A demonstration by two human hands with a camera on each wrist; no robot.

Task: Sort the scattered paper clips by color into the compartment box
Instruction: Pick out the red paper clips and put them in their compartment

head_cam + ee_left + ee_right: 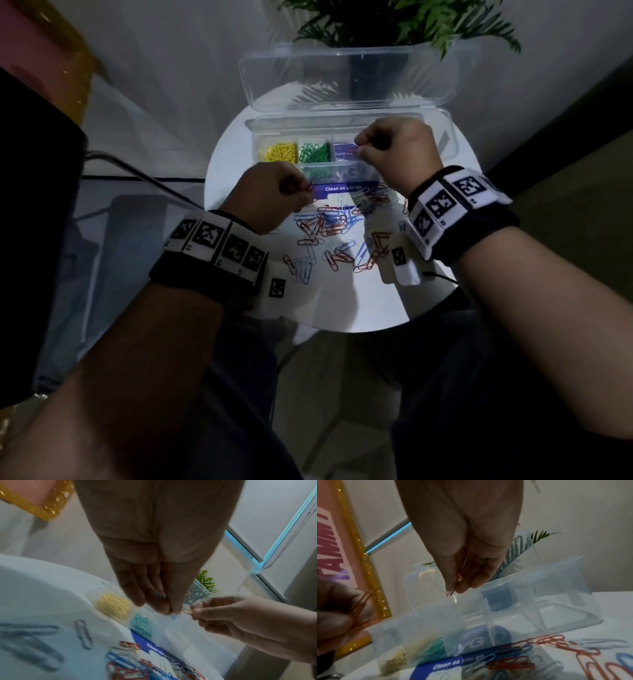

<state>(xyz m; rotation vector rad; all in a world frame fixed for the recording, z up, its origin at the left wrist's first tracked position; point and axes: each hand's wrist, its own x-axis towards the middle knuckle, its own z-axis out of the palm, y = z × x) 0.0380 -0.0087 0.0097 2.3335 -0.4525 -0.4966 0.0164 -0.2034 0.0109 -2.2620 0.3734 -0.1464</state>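
Partly hidden: red clips (452,593) pinched in right hand (399,150), count unclear.

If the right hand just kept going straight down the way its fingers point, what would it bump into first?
Most likely the clear compartment box. The right hand, pinching red paper clips, hangs just above an open compartment, though exactly which one is hard to judge.

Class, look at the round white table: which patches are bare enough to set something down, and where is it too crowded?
Bare: the table's near edge, between the loose clip pile and the person's lap, and a strip at its left rim beside the compartment box. Crowded: the middle, strewn with red, blue and white clips, and the box front, where the left hand and right hand work.
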